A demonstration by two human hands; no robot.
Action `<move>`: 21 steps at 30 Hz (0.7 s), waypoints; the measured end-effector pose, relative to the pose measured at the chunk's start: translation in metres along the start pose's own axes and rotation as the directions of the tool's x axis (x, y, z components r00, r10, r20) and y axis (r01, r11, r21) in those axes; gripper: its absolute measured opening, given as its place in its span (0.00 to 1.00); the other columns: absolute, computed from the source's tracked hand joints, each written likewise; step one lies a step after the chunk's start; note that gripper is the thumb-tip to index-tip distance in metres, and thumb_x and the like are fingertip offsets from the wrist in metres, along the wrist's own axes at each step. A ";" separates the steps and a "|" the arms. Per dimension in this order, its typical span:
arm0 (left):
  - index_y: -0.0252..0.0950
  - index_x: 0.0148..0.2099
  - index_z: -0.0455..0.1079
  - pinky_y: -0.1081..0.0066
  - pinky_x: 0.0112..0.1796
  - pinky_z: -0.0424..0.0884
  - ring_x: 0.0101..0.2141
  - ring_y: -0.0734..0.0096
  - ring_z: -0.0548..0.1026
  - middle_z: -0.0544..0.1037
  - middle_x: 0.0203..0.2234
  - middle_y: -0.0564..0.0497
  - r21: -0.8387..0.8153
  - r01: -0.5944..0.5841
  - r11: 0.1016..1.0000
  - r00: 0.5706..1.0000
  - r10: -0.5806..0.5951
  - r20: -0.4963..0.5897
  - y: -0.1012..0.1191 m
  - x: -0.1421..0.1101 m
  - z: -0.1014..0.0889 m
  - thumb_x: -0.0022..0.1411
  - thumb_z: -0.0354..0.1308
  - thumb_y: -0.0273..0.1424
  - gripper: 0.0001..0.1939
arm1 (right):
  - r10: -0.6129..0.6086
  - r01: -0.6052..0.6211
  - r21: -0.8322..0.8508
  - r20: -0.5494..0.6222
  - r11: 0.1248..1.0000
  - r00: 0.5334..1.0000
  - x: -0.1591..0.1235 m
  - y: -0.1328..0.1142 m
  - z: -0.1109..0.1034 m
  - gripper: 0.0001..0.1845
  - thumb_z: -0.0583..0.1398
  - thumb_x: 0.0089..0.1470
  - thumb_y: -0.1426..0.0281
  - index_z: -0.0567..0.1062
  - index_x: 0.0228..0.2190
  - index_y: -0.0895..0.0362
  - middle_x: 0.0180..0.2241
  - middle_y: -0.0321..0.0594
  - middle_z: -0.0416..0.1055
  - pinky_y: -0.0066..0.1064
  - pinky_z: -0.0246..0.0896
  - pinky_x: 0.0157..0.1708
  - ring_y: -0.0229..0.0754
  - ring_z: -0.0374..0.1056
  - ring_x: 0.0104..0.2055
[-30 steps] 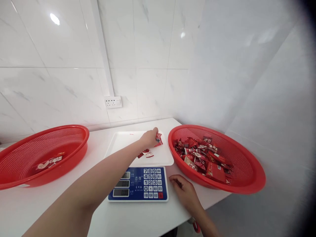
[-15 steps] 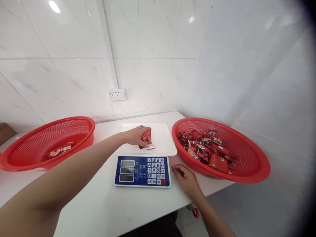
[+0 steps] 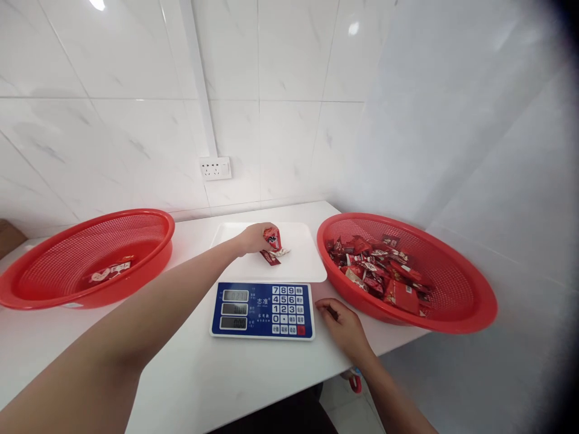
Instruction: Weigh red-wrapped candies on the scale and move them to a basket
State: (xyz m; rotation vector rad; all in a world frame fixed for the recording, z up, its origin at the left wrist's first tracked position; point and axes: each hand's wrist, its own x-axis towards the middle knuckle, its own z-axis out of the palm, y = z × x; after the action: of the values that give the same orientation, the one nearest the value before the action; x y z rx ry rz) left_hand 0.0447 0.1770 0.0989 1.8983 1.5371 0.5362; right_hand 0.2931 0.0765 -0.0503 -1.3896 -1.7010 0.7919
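Note:
My left hand (image 3: 254, 240) reaches over the white tray of the weighing scale (image 3: 298, 265) and is closed on red candy packets (image 3: 272, 239). More red packets (image 3: 270, 257) hang or lie just under it on the tray. The scale's blue keypad panel (image 3: 262, 308) faces me. My right hand (image 3: 344, 328) rests on the white table beside the keypad, fingers curled loosely with nothing visible in them. To the right stands a red mesh basket (image 3: 456, 301) holding a heap of red candy packets (image 3: 375, 271).
A second red mesh basket (image 3: 54, 289) at the left holds a few red packets (image 3: 108, 271). The white table (image 3: 194, 374) ends close to me, with its right edge just past the right basket. A wall socket (image 3: 216, 168) sits on the tiled wall behind.
My left hand has drawn back from the tray's right edge to its middle, gathering the red packets there. The right hand has stayed put. The view has tilted slightly.

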 end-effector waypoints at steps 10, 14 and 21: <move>0.36 0.43 0.66 0.67 0.34 0.72 0.32 0.69 0.75 0.75 0.31 0.51 -0.343 -0.014 0.939 0.975 -0.063 -0.211 -0.012 -0.023 -0.038 0.41 0.63 0.24 0.23 | 0.003 -0.003 -0.014 0.002 1.000 1.000 -0.001 0.001 -0.001 0.12 0.53 0.51 0.64 0.75 0.31 0.54 0.34 0.41 0.75 0.35 0.65 0.39 0.44 0.71 0.37; 0.37 0.49 0.63 0.65 0.37 0.73 0.30 0.70 0.75 0.75 0.31 0.51 -0.318 0.067 0.946 0.903 -0.193 -0.383 -0.030 -0.061 -0.095 0.43 0.65 0.31 0.29 | 0.013 -0.013 -0.009 0.014 1.000 1.000 -0.001 0.000 -0.001 0.13 0.53 0.50 0.64 0.75 0.31 0.54 0.35 0.42 0.76 0.35 0.65 0.38 0.45 0.71 0.37; 0.37 0.51 0.63 0.54 0.45 0.68 0.42 0.61 0.71 0.72 0.37 0.53 0.050 0.488 0.872 0.606 -0.297 -0.738 -0.085 -0.135 -0.150 0.49 0.58 0.46 0.29 | -0.001 0.001 -0.008 0.016 1.000 1.000 -0.001 0.000 -0.001 0.12 0.52 0.52 0.66 0.74 0.32 0.54 0.36 0.41 0.75 0.36 0.64 0.41 0.45 0.70 0.39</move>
State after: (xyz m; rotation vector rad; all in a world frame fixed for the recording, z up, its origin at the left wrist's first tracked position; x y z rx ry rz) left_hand -0.1471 0.0885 0.1581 1.4705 2.5694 0.9856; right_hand 0.2941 0.0751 -0.0504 -1.3917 -1.7186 0.7979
